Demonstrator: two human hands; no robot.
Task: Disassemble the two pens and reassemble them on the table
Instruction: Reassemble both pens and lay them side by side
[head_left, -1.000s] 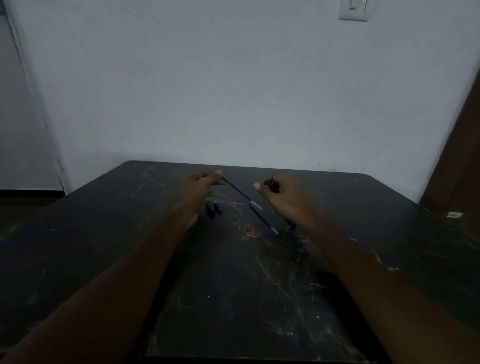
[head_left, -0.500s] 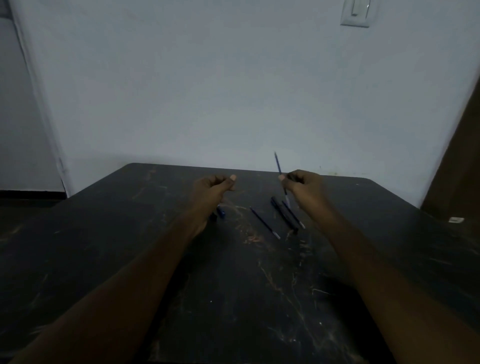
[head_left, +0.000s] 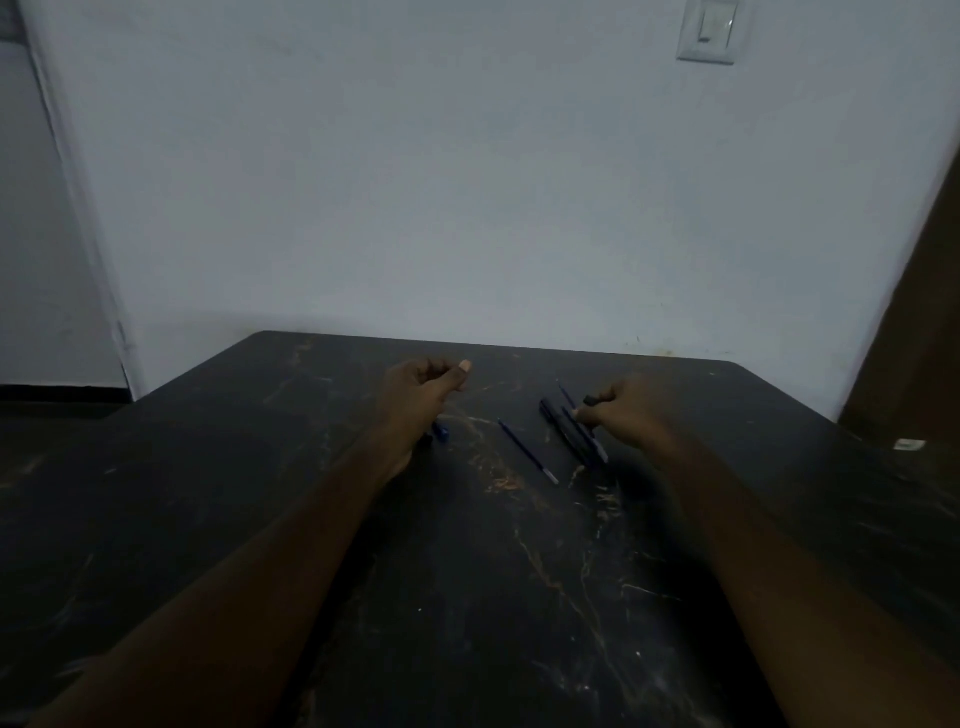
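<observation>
On the dark scratched table (head_left: 467, 597) lies a loose thin blue refill (head_left: 527, 451) with a pale tip, between my hands. To its right lies a black pen barrel (head_left: 558, 422), with another thin pale-tipped piece alongside it. My right hand (head_left: 626, 410) hangs low over the barrel's far end and pinches a second blue refill (head_left: 564, 393), which slants up and away; a small black piece shows in its fingers. My left hand (head_left: 421, 387) hovers with curled fingers and nothing visible in it. Small blue caps (head_left: 441, 430) lie by its wrist, partly hidden.
A pale wall stands right behind the table's far edge, with a light switch (head_left: 709, 28) at the top right. A brown door (head_left: 924, 312) is at the right, and a small white object (head_left: 909, 444) lies below it.
My left hand let go of the refill's end and stayed curled. My right hand swung the refill upright, then lowered it beside the barrel on the table.
</observation>
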